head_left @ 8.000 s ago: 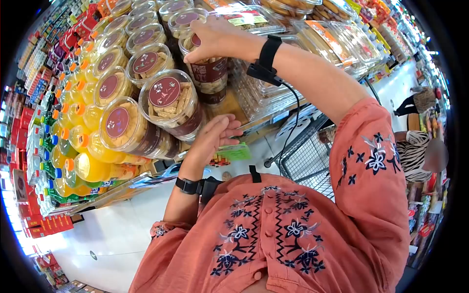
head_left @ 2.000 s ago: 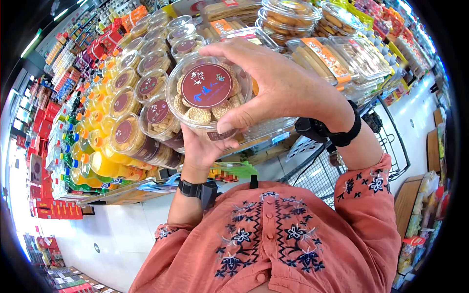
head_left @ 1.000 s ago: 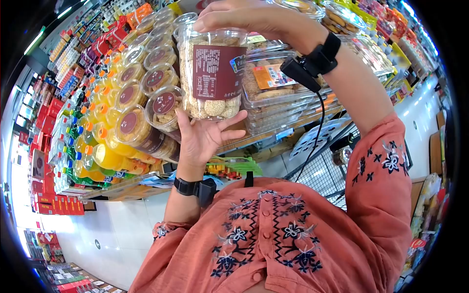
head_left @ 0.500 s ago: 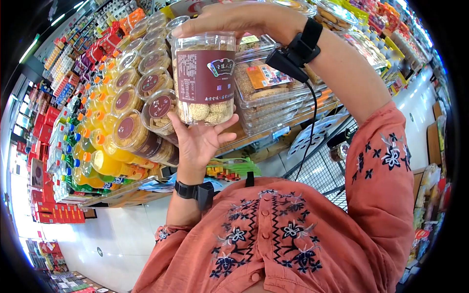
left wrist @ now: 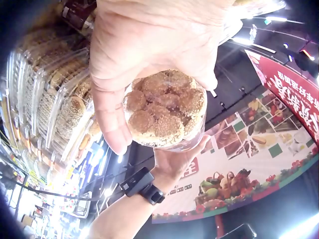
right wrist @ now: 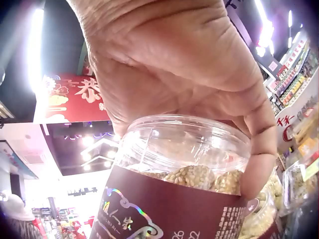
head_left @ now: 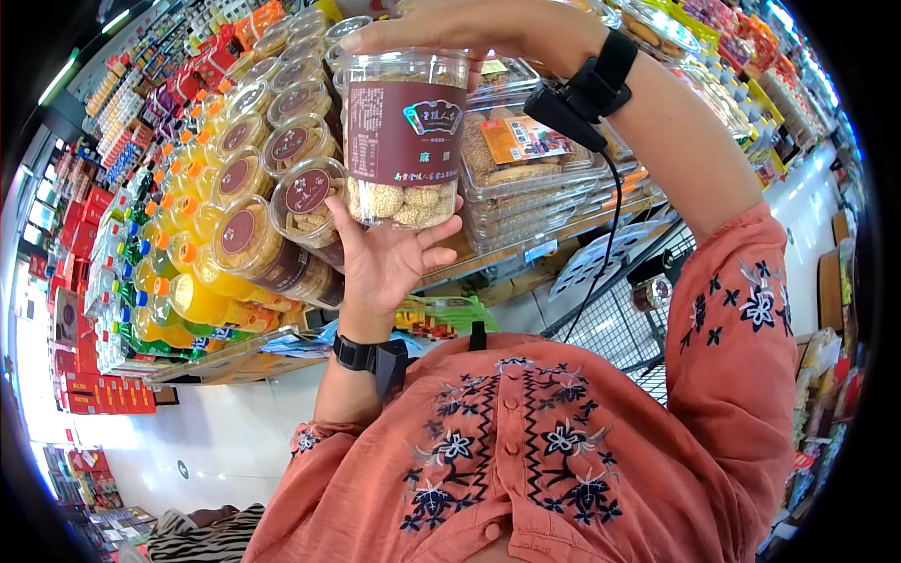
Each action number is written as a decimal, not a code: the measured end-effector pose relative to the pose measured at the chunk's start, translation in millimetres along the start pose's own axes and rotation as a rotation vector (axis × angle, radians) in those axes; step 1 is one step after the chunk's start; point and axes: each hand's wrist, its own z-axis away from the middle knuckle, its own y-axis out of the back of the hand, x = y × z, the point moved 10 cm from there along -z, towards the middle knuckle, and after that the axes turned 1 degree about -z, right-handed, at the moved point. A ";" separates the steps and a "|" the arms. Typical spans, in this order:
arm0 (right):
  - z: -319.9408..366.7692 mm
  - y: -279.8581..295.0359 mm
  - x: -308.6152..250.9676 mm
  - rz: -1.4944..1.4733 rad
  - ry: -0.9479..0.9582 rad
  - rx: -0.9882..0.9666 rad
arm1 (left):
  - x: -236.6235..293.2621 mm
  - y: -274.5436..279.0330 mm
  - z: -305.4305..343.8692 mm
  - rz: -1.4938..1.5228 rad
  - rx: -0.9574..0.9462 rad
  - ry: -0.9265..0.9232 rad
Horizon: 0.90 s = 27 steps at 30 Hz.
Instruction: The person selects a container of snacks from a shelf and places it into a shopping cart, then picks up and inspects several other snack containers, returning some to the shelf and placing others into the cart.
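Note:
A clear plastic jar of sesame-coated round cookies, with a maroon label, stands upright between my hands in front of the shelf. My right hand grips its top from above, fingers and thumb around the rim, as the right wrist view shows with the jar below the palm. My left hand holds the base from below, thumb up along one side and fingers at the other. Seen from underneath in the left wrist view, the cookies show through the base beside the left palm.
Rows of similar lidded jars stand at left, beside orange juice bottles. Stacked clear cookie boxes fill the display at right. A shopping cart stands below them. A person in striped clothes is at the bottom left.
My right hand took the jar from the display and brought it nearer. It was lid-first toward me, then tipped upright and turned so the label's front shows. My left hand came under the base.

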 end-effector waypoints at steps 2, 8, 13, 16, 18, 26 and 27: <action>-1.8 -4.2 2.2 0.002 0.001 -0.014 | -1.0 5.0 0.9 -0.032 0.015 0.001; -21.3 -12.9 23.9 -0.046 0.014 -0.056 | 0.3 14.1 2.6 -0.080 0.047 -0.009; -19.3 -26.0 17.7 -0.206 0.090 -0.168 | 1.7 22.0 7.0 -0.136 0.102 -0.014; -26.4 -19.9 21.7 -0.117 0.201 -0.075 | 2.3 24.6 7.9 -0.161 0.118 -0.018; -24.6 -18.2 25.9 -0.083 0.197 -0.071 | 2.8 25.1 9.4 -0.158 0.130 -0.023; -22.5 -13.4 44.4 -0.084 0.149 -0.001 | 7.2 23.9 13.4 -0.283 0.168 -0.103; -24.5 -17.4 50.6 -0.101 0.151 0.037 | 8.7 21.2 14.0 -0.330 0.176 -0.123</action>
